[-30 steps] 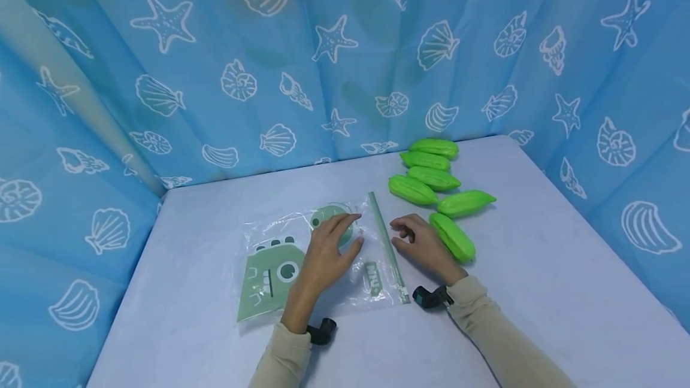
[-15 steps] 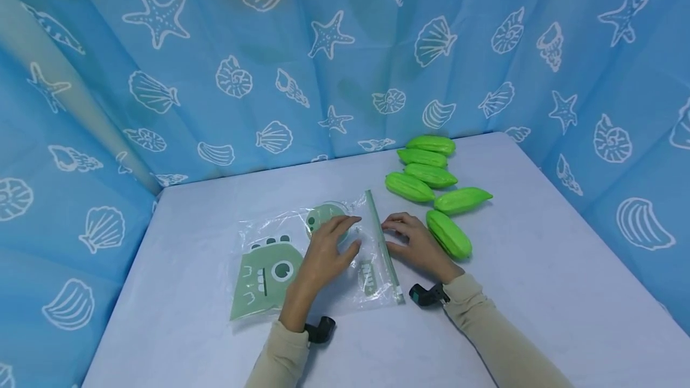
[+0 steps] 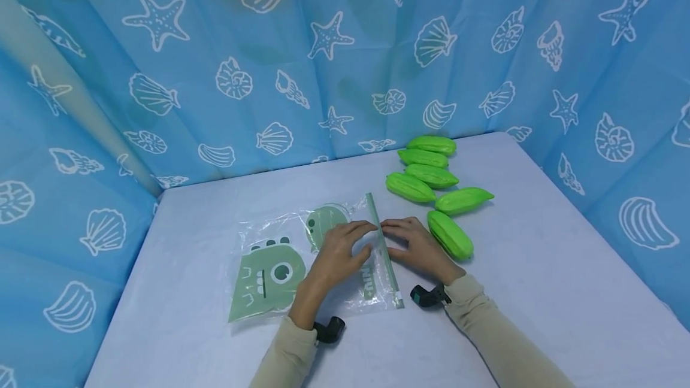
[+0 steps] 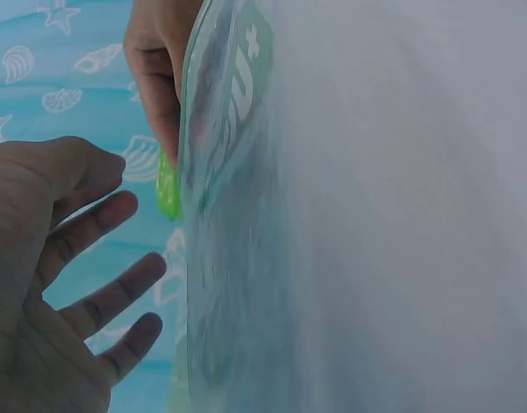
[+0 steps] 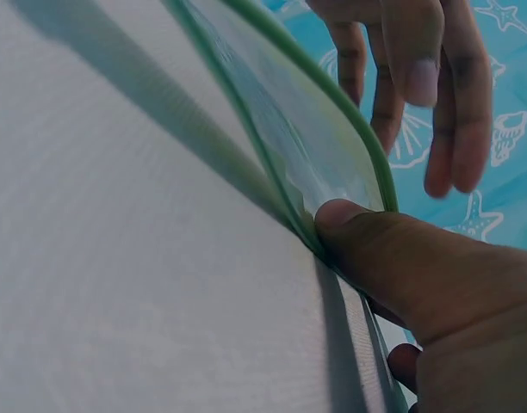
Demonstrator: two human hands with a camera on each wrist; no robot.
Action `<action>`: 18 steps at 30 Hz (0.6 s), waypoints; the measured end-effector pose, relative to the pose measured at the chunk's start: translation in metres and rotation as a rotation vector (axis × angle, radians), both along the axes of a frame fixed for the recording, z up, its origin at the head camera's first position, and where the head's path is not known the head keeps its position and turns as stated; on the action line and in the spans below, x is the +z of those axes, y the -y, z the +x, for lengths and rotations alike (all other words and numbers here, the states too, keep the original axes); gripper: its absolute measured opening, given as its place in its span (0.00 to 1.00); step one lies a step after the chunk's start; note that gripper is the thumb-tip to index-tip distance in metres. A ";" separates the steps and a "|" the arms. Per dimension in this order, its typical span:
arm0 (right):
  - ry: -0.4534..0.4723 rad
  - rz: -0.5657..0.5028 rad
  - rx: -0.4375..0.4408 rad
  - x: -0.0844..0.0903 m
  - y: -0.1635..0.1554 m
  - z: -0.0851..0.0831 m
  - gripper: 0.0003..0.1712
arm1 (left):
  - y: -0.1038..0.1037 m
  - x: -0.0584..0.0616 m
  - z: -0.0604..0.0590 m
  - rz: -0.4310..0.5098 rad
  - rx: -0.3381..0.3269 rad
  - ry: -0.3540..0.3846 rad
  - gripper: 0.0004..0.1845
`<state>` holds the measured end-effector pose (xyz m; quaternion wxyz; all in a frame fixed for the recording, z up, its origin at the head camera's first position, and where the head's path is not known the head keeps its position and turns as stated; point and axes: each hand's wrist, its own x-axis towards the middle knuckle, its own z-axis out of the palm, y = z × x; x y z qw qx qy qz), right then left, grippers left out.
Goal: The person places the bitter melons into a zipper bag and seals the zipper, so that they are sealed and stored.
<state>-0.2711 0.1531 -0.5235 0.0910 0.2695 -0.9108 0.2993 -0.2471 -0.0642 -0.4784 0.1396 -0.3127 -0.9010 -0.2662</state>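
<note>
A clear plastic zip bag [image 3: 269,304] with green monster prints lies flat on the table, its green zip edge [image 3: 385,256] to the right. In the right wrist view the bag's mouth [image 5: 289,112] gapes between two green lips. My right hand [image 3: 419,250] pinches the lower lip there, thumb [image 5: 375,237] at the opening. Over the printed side hovers my left hand [image 3: 336,256], fingers spread and relaxed, holding nothing. The left wrist view shows its fingers [image 4: 117,297] apart from the film.
Several bright green, ridged, pointed fruit-like pieces [image 3: 411,187] lie behind and beside the right hand; the closest piece [image 3: 450,235] is right by it. A blue seashell-print curtain [image 3: 334,76] hangs round the white table [image 3: 188,244].
My right hand has moved left from beside the bag onto its zip edge, and the mouth has come within its fingers. The left hand has shifted slightly right, toward that edge.
</note>
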 end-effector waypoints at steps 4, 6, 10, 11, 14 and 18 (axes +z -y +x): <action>0.023 0.009 -0.008 0.000 0.000 0.001 0.30 | -0.006 -0.002 -0.003 -0.039 -0.019 0.020 0.20; 0.032 0.005 -0.001 -0.001 0.001 0.002 0.30 | -0.007 -0.003 -0.003 -0.066 -0.038 0.011 0.20; 0.049 0.011 0.000 -0.003 0.001 0.002 0.30 | -0.009 -0.005 -0.003 -0.110 -0.082 0.002 0.18; 0.049 0.017 -0.004 -0.003 0.001 0.002 0.30 | -0.009 -0.005 -0.003 -0.124 -0.090 0.000 0.17; 0.044 0.026 -0.015 -0.003 0.000 0.001 0.30 | -0.011 -0.005 -0.003 -0.176 -0.099 0.002 0.15; 0.041 0.021 -0.009 -0.003 -0.002 -0.001 0.29 | -0.014 -0.005 -0.004 -0.233 -0.087 0.013 0.14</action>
